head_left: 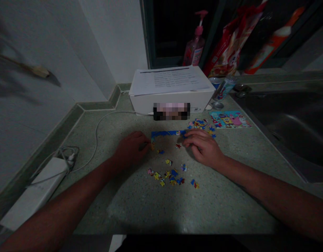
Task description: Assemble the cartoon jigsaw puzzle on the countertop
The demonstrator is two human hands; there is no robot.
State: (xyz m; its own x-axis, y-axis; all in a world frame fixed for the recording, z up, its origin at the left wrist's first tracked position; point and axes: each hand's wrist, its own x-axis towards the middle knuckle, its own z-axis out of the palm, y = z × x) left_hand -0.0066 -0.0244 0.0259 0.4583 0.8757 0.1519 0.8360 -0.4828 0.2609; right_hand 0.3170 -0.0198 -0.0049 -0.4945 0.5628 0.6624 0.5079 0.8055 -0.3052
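Observation:
On the counter, a narrow strip of joined blue jigsaw pieces (165,133) runs left to right, with a short part turning down at its left end. My left hand (133,148) is closed at that end, its thumb and fingers pinching an orange-yellow puzzle piece (152,146). At the strip's right end rests my right hand (202,145), fingers loosely bent and apart, fingertips by the blue edge. A red-and-white puzzle piece (178,146) lies just beside its fingers. Nearer to me are several scattered loose puzzle pieces (174,172); another pile of puzzle pieces (198,123) sits behind my right hand.
Behind stands a white box (143,103) with printed paper on top and a pixelated patch in front. A colourful cartoon picture card (231,119) lies beside the sink (290,129). A power strip (38,190) and white cable (96,129) are at left. A pump bottle (194,49) stands behind.

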